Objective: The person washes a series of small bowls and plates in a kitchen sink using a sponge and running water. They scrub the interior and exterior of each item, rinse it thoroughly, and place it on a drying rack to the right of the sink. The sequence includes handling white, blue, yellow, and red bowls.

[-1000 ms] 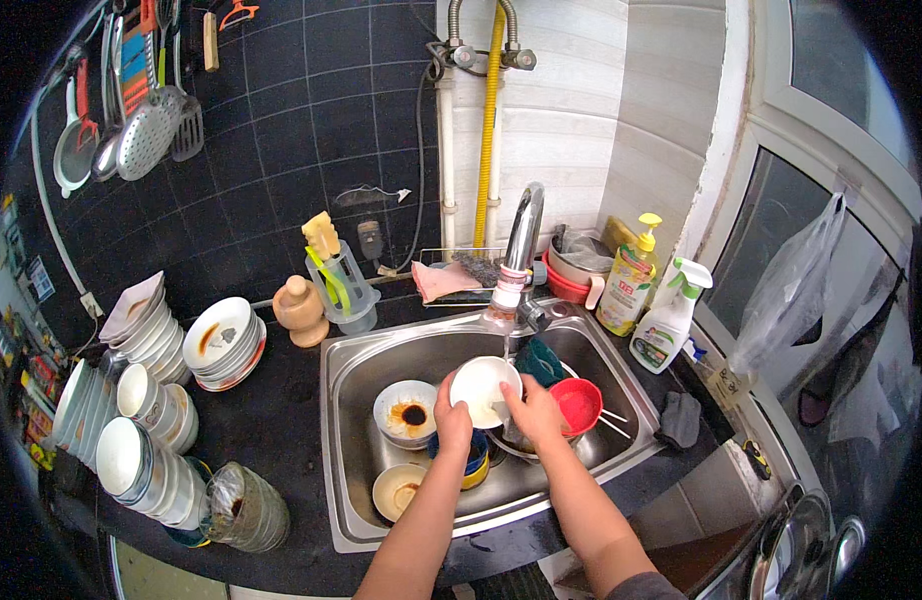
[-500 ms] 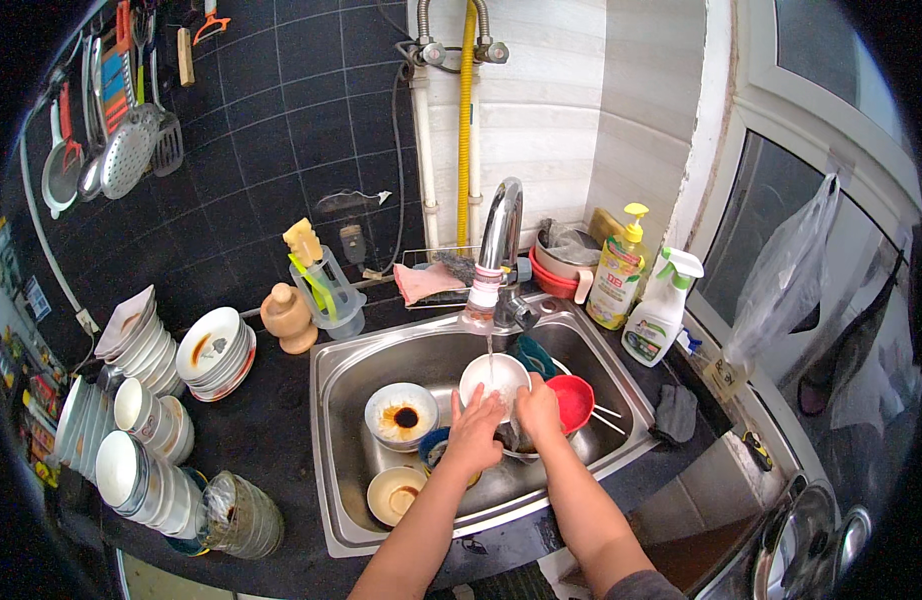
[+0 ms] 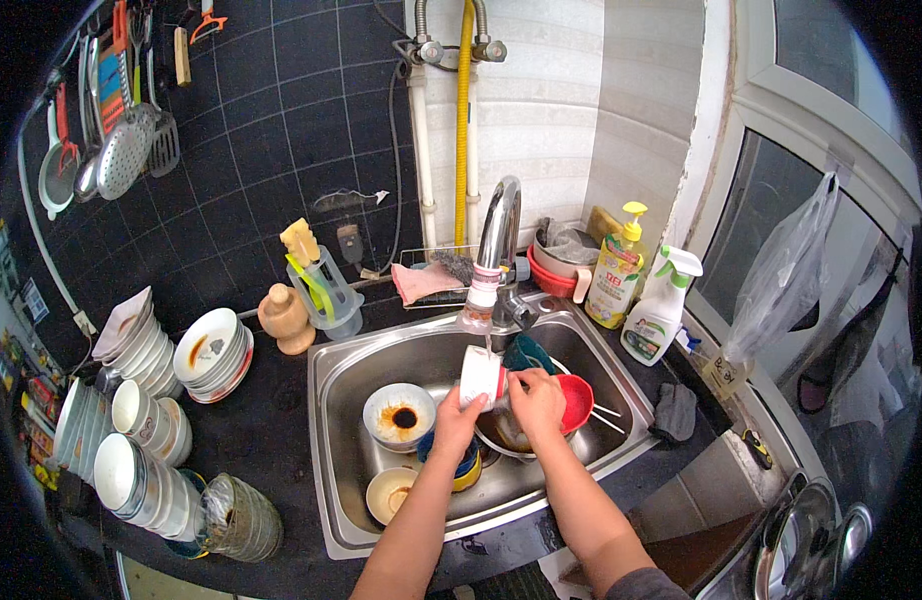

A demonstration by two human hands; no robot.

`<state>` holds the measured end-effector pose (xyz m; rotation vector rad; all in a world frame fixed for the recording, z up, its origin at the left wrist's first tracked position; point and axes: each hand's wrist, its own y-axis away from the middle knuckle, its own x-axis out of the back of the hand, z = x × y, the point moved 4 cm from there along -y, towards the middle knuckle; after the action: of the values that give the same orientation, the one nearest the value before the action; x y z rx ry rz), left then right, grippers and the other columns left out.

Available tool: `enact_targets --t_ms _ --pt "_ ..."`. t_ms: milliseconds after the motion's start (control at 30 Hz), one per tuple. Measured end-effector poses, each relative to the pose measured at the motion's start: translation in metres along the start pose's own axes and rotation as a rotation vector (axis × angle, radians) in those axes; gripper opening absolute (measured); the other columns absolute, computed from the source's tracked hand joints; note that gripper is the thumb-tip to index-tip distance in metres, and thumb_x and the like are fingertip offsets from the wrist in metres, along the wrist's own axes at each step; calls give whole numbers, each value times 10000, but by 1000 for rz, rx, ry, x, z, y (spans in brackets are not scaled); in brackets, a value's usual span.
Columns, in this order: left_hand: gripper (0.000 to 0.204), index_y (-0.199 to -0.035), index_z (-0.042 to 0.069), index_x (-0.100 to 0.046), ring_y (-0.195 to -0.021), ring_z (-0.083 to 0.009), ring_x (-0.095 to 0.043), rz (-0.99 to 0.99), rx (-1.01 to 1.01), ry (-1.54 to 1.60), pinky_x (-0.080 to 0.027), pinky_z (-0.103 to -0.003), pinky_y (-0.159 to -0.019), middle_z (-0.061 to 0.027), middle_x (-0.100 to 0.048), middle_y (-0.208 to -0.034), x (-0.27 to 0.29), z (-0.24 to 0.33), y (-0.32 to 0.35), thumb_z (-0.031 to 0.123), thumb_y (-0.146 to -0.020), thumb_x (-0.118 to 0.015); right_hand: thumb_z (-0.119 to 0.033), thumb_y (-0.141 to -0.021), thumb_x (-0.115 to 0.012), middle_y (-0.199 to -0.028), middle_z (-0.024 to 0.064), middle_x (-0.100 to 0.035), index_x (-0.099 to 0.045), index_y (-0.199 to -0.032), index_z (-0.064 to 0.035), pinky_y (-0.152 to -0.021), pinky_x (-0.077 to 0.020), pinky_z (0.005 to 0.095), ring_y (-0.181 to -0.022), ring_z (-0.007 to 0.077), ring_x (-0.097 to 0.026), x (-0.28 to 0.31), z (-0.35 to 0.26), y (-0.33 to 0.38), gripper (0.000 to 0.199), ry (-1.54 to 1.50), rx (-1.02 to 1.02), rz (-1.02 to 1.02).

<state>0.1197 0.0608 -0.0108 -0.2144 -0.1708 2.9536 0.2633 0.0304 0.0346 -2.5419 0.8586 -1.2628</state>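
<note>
Tilted on edge since the earlier frame, the white bowl now sits under the faucet above the steel sink. Left hand grips its near rim; right hand curls against its right side, beside a red bowl.

The sink at frame centre is brushed, shiny steel, like the glossy chrome tap above it. The white bowl looks glazed and smooth. The counter at lower left is dark and polished; the wall tiles at upper left gleam.
</note>
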Motion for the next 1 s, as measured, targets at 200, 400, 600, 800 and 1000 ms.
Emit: enact_targets --t_ms 200,400,600,800,1000 --pt "242 -1045 23 -524 -858 -113 -553 -56 96 413 -438 -259 -773 -47 -594 -982 -3 2 -3 107 -828 -591 -236 -768 -597 -1058 94 -591 -630 -974 -42 -852 -409 351 -970 291 -518 14 -20 1 284 -147 177 155" --pt "305 -1138 33 -472 -969 -145 -539 -129 27 385 -436 -301 -851 -57 -551 -1090 -1 -3 -8 85 -847 -548 -306 -755 -610 -1200 221 -472 -448 -1172 74 -956 -334 389 -1104 346 -452 2 -40 2 587 -238 339 3" --pt "290 -1110 7 -495 -927 -118 -537 -191 -8 216 -423 -270 -828 -49 -570 -1048 -3 13 1 58 -832 -558 -536 -640 -674 -1179 230 -484 -457 -1184 27 -889 -400 356 -1059 334 -505 -22 -39 -30 812 -360 58 -292" --pt "269 -1077 2 -520 -896 -114 -544 -203 -22 253 -423 -262 -809 -37 -593 -984 -12 11 1 47 -818 -573 -298 -908 -374 -858 200 -615 -503 -1081 59 -720 -458 402 -810 346 -596 -62 12 -80 417 -23 206 -364" --pt "292 -1063 -3 -534 -889 -121 -542 -101 -67 145 -428 -271 -787 -58 -603 -942 1 3 -4 51 -782 -594 -421 -829 -475 -1059 203 -555 -557 -1067 -2 -846 -415 398 -955 360 -541 -14 -88 -15 489 4 676 19"
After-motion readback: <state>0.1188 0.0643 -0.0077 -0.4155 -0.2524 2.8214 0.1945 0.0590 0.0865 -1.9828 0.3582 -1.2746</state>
